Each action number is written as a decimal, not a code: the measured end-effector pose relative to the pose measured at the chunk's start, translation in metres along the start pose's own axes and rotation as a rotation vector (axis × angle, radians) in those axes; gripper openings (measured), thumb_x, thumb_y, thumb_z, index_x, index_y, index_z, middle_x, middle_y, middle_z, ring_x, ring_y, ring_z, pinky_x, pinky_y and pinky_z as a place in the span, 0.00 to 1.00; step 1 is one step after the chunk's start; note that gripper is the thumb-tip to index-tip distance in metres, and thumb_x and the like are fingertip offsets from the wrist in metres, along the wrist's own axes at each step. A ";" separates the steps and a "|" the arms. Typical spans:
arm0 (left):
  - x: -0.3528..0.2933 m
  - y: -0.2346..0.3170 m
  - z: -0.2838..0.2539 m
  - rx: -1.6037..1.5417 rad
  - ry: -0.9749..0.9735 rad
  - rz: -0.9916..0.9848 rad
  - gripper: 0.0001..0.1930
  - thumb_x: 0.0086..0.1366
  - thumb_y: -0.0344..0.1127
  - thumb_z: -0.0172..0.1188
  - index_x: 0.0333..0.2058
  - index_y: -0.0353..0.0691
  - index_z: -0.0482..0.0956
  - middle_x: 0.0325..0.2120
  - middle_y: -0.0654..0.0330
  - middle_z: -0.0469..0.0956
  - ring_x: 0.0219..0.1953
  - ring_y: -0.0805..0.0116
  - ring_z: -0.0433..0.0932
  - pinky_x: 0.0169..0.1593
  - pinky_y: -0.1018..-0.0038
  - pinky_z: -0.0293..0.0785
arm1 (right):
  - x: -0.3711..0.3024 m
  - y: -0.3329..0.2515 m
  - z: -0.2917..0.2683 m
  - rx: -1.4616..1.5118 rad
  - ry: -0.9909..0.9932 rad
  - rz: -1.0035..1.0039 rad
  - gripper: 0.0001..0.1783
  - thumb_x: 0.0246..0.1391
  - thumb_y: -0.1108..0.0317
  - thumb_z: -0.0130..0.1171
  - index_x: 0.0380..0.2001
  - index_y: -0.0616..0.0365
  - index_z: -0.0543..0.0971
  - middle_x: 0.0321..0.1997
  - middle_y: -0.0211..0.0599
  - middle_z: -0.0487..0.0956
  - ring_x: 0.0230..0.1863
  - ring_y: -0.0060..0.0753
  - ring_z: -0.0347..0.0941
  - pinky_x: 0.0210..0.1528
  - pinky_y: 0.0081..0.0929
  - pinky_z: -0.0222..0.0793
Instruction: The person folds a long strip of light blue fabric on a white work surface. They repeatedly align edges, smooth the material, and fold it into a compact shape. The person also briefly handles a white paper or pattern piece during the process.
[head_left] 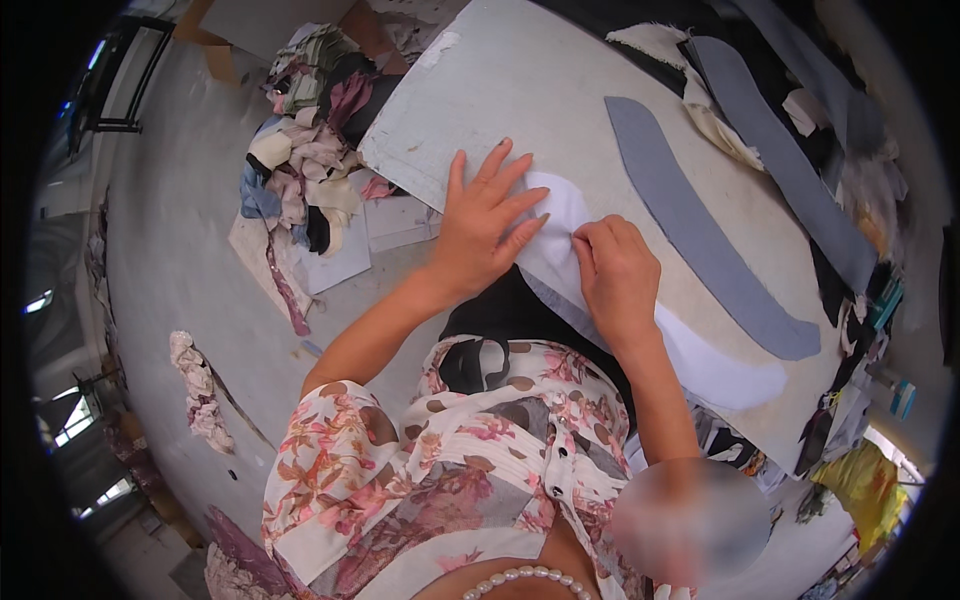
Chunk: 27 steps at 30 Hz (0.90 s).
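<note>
A long, curved white fabric piece point(715, 365) lies along the near edge of the tabletop, and a greyish strip shows at its near edge between my hands. My left hand point(483, 215) rests with fingers spread at the far-left end of this piece, the fingertips on or beside it. Just to the right, my right hand point(618, 275) has thumb and index finger pinched together at the white fabric, which puckers slightly there. Its other fingers are curled, and part of the fabric is hidden under this hand. A curved grey fabric piece point(690, 225) lies flat farther right.
The pale board tabletop point(500, 100) slants across the view. Another grey curved piece point(780, 150) lies along its far right side, among black and cream cloth. Fabric scraps point(310, 170) are heaped on the left beyond the board. A yellow bag point(860, 490) sits at lower right.
</note>
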<state>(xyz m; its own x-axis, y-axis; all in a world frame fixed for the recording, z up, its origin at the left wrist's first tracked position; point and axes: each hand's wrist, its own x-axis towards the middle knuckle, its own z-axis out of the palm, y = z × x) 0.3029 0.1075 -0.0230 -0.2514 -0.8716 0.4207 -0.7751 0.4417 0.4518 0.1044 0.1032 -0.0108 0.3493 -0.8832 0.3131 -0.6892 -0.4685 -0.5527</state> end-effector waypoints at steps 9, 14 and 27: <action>0.009 0.007 0.011 0.167 -0.057 -0.068 0.26 0.60 0.43 0.62 0.57 0.44 0.73 0.64 0.48 0.60 0.69 0.47 0.53 0.67 0.41 0.41 | 0.003 0.014 -0.019 0.296 -0.011 0.169 0.03 0.53 0.74 0.59 0.30 0.62 0.77 0.29 0.38 0.77 0.30 0.38 0.74 0.31 0.31 0.70; 0.010 0.009 0.010 0.143 -0.025 -0.111 0.27 0.60 0.41 0.62 0.58 0.43 0.72 0.64 0.47 0.60 0.68 0.46 0.53 0.67 0.45 0.42 | 0.000 0.025 -0.043 0.554 0.114 0.372 0.02 0.57 0.75 0.57 0.32 0.63 0.77 0.28 0.34 0.76 0.25 0.25 0.70 0.29 0.22 0.66; 0.045 0.074 0.000 -1.177 -0.208 -0.671 0.07 0.64 0.32 0.64 0.33 0.34 0.78 0.30 0.59 0.81 0.28 0.77 0.78 0.31 0.80 0.73 | -0.001 0.020 -0.062 0.105 0.362 -0.193 0.08 0.43 0.79 0.64 0.29 0.59 0.79 0.29 0.36 0.79 0.27 0.37 0.73 0.28 0.29 0.67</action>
<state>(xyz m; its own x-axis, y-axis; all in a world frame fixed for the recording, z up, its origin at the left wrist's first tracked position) 0.2345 0.1008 0.0290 -0.1892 -0.9572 -0.2190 0.1380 -0.2467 0.9592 0.0508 0.0965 0.0257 0.2075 -0.7228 0.6592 -0.5578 -0.6410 -0.5272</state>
